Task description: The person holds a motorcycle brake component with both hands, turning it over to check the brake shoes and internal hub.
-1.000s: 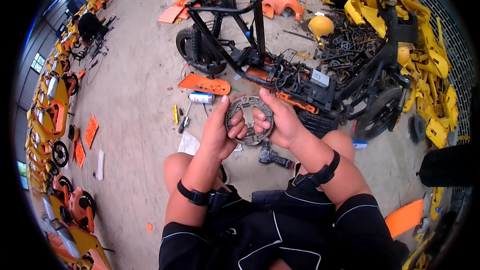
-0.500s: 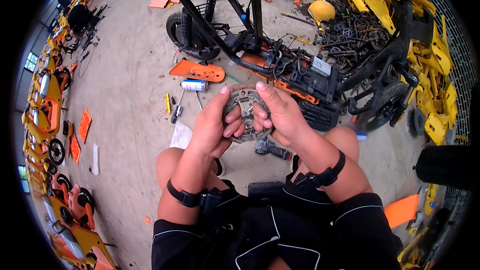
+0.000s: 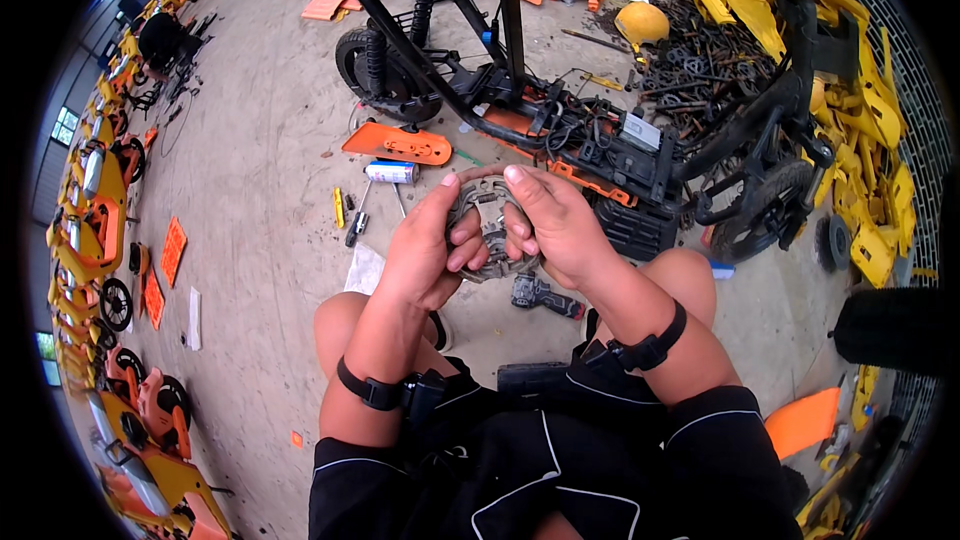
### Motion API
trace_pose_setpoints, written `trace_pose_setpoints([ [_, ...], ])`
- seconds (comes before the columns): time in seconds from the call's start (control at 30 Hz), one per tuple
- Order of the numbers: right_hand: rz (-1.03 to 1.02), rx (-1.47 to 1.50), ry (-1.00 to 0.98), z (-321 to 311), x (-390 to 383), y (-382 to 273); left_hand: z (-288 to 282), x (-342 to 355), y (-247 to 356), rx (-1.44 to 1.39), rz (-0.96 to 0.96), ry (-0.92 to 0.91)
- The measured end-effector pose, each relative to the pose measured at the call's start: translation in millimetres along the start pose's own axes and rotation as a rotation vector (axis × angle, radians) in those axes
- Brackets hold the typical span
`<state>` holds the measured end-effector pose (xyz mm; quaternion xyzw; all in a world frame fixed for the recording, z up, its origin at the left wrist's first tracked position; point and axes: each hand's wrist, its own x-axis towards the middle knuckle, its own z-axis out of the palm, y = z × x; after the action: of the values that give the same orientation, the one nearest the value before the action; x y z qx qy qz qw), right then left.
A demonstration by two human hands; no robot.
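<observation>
A ring-shaped pair of brake shoes (image 3: pixel 487 190), grey and worn, is held up in front of me above the floor. My left hand (image 3: pixel 418 248) grips its left side, thumb on top and fingers curled into the middle. Mirroring it, my right hand (image 3: pixel 563 225) is closed on the right side. The fingers hide parts of both curved shoes. Just below the hands, a dark cordless power tool (image 3: pixel 546 296) lies on the floor between my legs.
Ahead stands a stripped black scooter frame (image 3: pixel 512 35). Left of my hands lie a spray can (image 3: pixel 391 173), a screwdriver (image 3: pixel 357 225), a yellow marker-like stick (image 3: pixel 338 207) and a white cloth (image 3: pixel 364 269). Metal parts (image 3: pixel 705 80) and yellow panels (image 3: pixel 880 200) pile up at right.
My right thumb has shifted slightly left along the top of the brake shoes, and the ring looks a little more tilted. Both hands keep their grip.
</observation>
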<state>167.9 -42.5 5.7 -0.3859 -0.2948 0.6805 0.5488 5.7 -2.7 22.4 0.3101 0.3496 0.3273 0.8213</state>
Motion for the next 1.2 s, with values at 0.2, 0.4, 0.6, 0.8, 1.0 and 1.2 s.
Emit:
trace_pose_setpoints([
  [0.2,0.004,-0.006,-0.014,-3,1,0,0,2,-1,-0.012,-0.012,0.001],
  [0.4,-0.003,-0.022,0.013,-3,1,-1,-1,4,-3,-0.017,-0.023,0.046],
  [0.6,-0.009,-0.037,0.023,-3,3,-1,-1,6,-4,0.007,0.002,0.070],
  [0.8,-0.020,-0.056,0.036,-5,4,2,-2,7,-7,0.014,0.020,0.068],
  [1.0,-0.042,-0.103,0.031,-5,6,4,-6,9,-9,0.011,0.039,0.048],
  [1.2,-0.028,-0.090,0.031,-10,8,7,-3,11,-10,0.041,0.032,0.078],
])
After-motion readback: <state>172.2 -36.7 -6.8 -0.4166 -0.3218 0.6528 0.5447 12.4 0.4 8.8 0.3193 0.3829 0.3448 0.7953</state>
